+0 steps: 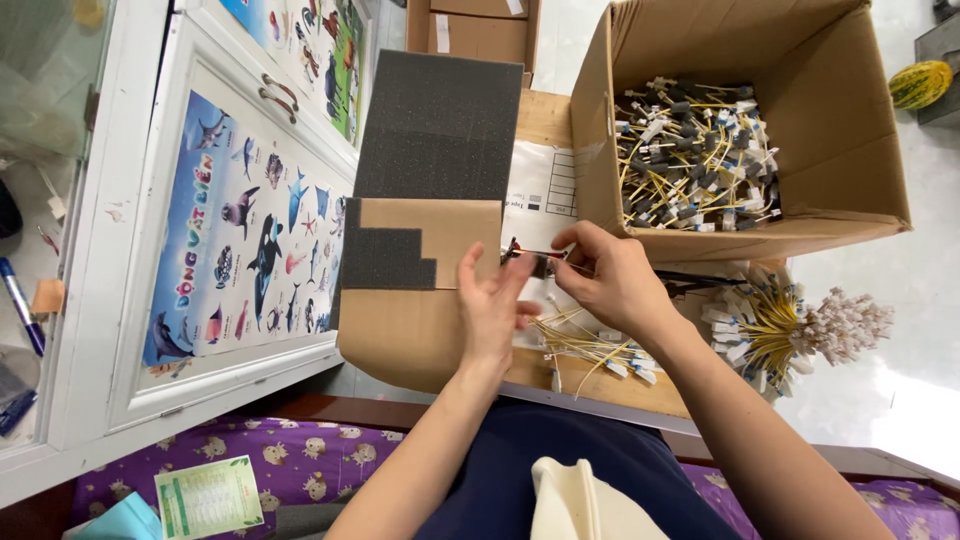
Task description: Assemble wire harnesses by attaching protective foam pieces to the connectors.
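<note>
While both hands pinch it, the connector (pixel 535 260) lies 9-to-3; right hand (pixel 610 280) at 3, left hand (pixel 492 305) at 7.

A white cabinet door (pixel 120 290) at the left bears a sea-animal poster (pixel 245 250). A striped green-yellow gourd (pixel 921 84) lies on the pale floor at the upper right. Purple patterned fabric (pixel 300 460) with a green leaflet (pixel 208 496) spreads along the bottom.
</note>
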